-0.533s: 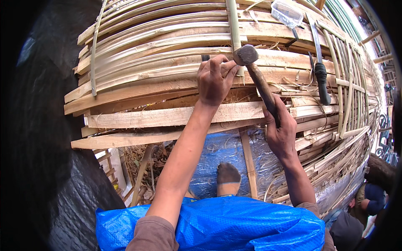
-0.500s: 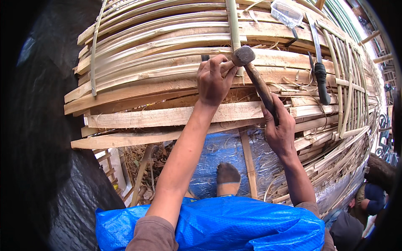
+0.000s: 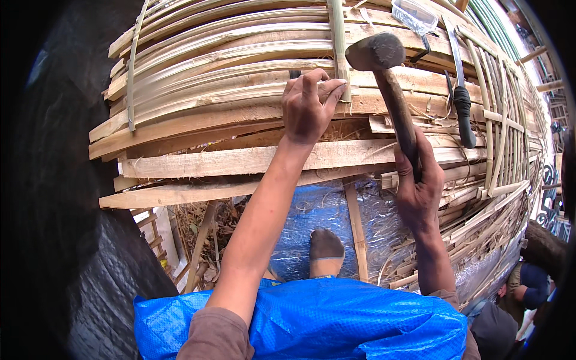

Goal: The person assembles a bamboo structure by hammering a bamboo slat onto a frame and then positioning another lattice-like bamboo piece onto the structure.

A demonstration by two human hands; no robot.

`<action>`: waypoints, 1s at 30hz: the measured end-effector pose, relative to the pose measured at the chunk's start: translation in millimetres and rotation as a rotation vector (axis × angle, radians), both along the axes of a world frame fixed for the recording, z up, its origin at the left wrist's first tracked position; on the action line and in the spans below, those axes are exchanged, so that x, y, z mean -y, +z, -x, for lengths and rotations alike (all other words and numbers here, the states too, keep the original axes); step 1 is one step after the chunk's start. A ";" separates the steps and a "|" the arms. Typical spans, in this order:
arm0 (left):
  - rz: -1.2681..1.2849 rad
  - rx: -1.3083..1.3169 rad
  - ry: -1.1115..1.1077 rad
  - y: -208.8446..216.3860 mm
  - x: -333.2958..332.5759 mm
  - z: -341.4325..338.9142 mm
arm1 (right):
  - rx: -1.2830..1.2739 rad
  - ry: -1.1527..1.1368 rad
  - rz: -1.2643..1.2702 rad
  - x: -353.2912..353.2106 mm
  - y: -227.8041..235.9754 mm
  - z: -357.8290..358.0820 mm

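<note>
My right hand (image 3: 422,189) is wrapped around the dark lower handle of a hammer (image 3: 393,102), its heavy metal head raised toward the upper right of my left hand. With fingertips pinched together, my left hand (image 3: 306,114) is at the lower end of a greenish bamboo crosspiece (image 3: 338,45). Whatever lies between those fingertips is too small to make out. The crosspiece lies across a row of pale split strips (image 3: 234,63). Below my left hand, a rough-sawn wooden board (image 3: 204,163) runs from side to side.
A long knife with a black-wrapped grip (image 3: 462,114) and a clear plastic tub (image 3: 415,16) lie at the upper right. Beyond the knife is a bamboo lattice (image 3: 495,120). Blue sheeting (image 3: 300,318) covers my lap. Another person (image 3: 533,285) is at the lower right.
The hammer has lifted away from my left fingertips, up and to the right, with my right hand shifting right. My left hand stays pinched at almost the same place.
</note>
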State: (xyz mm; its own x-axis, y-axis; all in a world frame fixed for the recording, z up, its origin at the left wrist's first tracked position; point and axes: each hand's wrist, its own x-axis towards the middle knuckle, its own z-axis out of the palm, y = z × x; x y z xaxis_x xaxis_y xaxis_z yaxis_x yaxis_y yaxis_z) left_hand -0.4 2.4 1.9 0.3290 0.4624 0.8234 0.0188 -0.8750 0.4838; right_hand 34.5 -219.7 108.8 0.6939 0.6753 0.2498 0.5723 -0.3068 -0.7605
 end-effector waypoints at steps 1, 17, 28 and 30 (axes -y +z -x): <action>0.003 -0.018 0.008 -1.2 -0.4 2.7 | 0.003 0.018 -0.037 -1.9 5.7 3.5; -0.017 -0.022 0.007 1.0 3.5 0.5 | 0.090 0.030 0.006 0.6 -18.3 1.9; -0.009 -0.050 0.003 -4.7 -0.7 0.7 | -0.148 -0.022 -0.038 -6.2 10.5 6.4; 0.019 -0.044 -0.020 -3.5 0.9 0.2 | -0.193 -0.022 -0.005 -1.7 -3.9 2.6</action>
State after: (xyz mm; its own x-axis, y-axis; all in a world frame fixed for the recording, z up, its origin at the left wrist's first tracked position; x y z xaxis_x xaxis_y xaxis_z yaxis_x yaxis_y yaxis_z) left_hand -0.7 1.5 -1.6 0.3744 0.4710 0.7988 0.0232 -0.8659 0.4997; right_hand 31.9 -218.0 104.9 0.7441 0.6583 0.1139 0.4089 -0.3138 -0.8569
